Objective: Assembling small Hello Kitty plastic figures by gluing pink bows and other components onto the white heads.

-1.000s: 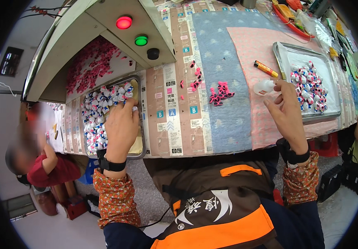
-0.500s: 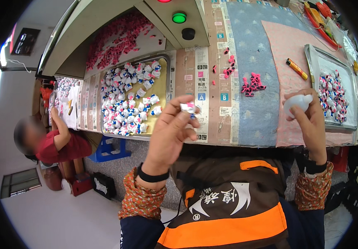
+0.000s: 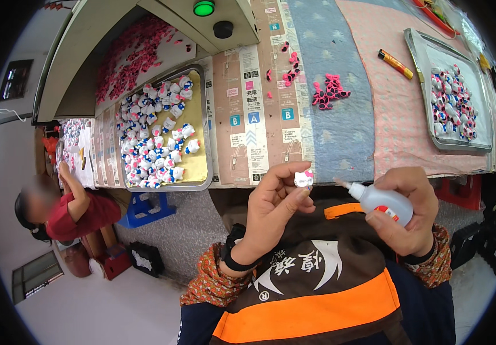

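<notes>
Small white cat figurine (image 3: 303,179) pinched between thumb and fingers of left hand (image 3: 274,204), held above lap, just off surface (image 3: 340,132) edge. Glue bottle (image 3: 379,200) gripped in closed fingers of right hand (image 3: 412,210), nozzle pointed at figurine, tip near but apart. Tray (image 3: 206,144) of figurines lying at left; pink bows (image 3: 328,92) scattered on surface.

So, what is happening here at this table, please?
A person is holding a small white cat figurine in the left hand and a small white glue bottle in the right hand, with the nozzle pointing at the figurine. On the table, a metal tray on the left holds many similar figurines, and another tray on the right holds more. Loose pink bows lie on the blue cloth. Another person in a red shirt works nearby.
</notes>
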Available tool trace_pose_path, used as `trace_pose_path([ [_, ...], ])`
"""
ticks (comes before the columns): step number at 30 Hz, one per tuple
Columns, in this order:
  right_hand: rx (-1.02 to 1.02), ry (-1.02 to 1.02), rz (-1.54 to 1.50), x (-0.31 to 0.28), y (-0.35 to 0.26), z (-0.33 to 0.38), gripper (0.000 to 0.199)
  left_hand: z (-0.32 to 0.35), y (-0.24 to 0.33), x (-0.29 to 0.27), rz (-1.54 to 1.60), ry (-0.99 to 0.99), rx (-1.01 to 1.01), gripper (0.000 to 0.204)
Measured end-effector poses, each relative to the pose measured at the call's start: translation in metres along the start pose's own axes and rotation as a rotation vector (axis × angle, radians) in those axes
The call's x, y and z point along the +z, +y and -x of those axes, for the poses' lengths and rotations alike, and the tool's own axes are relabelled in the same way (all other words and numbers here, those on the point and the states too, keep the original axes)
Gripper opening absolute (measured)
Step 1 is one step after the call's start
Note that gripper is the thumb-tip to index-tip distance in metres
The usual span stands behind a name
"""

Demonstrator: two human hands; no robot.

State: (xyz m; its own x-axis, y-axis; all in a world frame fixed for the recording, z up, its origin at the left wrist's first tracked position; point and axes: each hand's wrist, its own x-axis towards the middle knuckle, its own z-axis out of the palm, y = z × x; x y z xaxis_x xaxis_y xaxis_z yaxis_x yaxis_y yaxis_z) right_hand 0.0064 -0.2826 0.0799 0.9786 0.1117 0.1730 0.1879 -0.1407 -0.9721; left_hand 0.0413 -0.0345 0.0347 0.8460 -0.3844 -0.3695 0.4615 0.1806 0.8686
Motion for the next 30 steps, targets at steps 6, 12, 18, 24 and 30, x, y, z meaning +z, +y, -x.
trace_pose_path([
  [6, -0.195, -0.007, 0.205, 0.013, -0.003, -0.002, 0.032, 0.009, -0.010, 0.002, -0.056, -0.016, 0.034, 0.040],
  [12, -0.272, -0.076, 0.298, 0.013, -0.002, -0.006, 0.033, 0.011, -0.014, 0.002, -0.103, -0.036, 0.054, 0.039],
  [18, -0.308, -0.080, 0.306, 0.016, 0.000, -0.006, 0.034, 0.011, -0.016, 0.002, -0.083, -0.053, 0.060, 0.039],
  [24, -0.282, -0.125, 0.349, 0.017, -0.001, -0.007, 0.030, 0.012, -0.016, 0.002, -0.067, -0.071, 0.050, 0.038],
  [30, -0.256, -0.119, 0.345, 0.015, -0.002, -0.005, 0.032, 0.012, -0.018, -0.002, 0.009, -0.076, -0.025, 0.037],
])
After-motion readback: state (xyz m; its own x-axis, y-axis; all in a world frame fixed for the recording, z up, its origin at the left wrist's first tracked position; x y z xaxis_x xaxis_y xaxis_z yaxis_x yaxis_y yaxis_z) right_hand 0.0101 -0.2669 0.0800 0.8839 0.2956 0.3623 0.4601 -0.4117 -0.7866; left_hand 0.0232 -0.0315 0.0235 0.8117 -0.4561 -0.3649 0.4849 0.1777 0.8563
